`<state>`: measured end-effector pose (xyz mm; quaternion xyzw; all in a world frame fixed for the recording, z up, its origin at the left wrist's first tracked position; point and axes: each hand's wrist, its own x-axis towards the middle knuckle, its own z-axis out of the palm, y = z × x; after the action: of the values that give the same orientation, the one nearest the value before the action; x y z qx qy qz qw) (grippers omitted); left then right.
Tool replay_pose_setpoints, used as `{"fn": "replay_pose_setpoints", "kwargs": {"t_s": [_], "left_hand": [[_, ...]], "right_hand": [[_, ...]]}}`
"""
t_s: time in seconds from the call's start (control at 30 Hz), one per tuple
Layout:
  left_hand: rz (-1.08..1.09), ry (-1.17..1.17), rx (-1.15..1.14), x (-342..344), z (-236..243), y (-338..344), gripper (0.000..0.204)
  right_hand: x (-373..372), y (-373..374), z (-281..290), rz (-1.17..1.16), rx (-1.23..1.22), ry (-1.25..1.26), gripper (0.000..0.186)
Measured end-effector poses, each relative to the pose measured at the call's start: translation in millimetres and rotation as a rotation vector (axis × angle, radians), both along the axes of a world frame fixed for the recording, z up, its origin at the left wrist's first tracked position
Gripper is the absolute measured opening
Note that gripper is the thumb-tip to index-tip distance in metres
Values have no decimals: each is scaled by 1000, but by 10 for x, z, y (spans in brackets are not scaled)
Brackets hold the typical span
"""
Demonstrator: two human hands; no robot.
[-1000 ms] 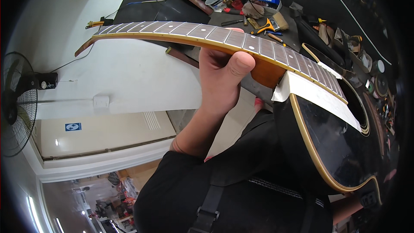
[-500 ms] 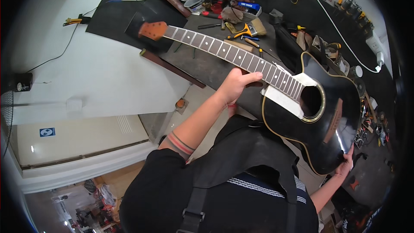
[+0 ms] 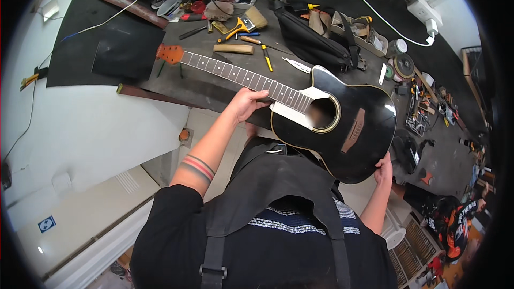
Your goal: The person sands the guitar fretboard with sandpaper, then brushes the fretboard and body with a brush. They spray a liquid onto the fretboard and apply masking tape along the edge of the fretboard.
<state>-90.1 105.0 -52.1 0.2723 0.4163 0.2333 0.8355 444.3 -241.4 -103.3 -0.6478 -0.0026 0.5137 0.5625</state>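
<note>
A black acoustic guitar (image 3: 367,99) lies across in front of me, its face up and no strings on it. My left hand (image 3: 249,104) is closed around the neck just before the body, thumb over the fretboard (image 3: 230,73). My right hand (image 3: 383,170) grips the lower rim of the body at its tail end; some of its fingers are hidden beneath. White strips (image 3: 290,114) lie on the top along both sides of the fretboard's end. The orange-brown headstock (image 3: 170,54) points left over the bench. A brown bridge (image 3: 353,131) sits beyond the round soundhole.
The dark bench (image 3: 214,93) holds a wooden block (image 3: 233,49), a yellow-handled brush (image 3: 238,28), a yellow tool (image 3: 267,59) and a black bag (image 3: 310,40). More tools lie right. A white cable (image 3: 375,16) crosses the back. Another person (image 3: 452,219) is at the lower right.
My view has shifted to the right, and the guitar now appears further left and smaller. Both hands keep their hold on the neck and the body's lower edge.
</note>
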Motion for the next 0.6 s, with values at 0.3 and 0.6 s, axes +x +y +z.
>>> {"fn": "replay_pose_setpoints", "kwargs": {"t_s": [0.3,0.6], "left_hand": [[4,-29,-88,-182,-332,117,42],[-70,43,-76,-182,-593,304,37]], "right_hand": [[-47,258,-68,65,-209,-230,88],[-621,598,582,79,-463,-593,59]]}}
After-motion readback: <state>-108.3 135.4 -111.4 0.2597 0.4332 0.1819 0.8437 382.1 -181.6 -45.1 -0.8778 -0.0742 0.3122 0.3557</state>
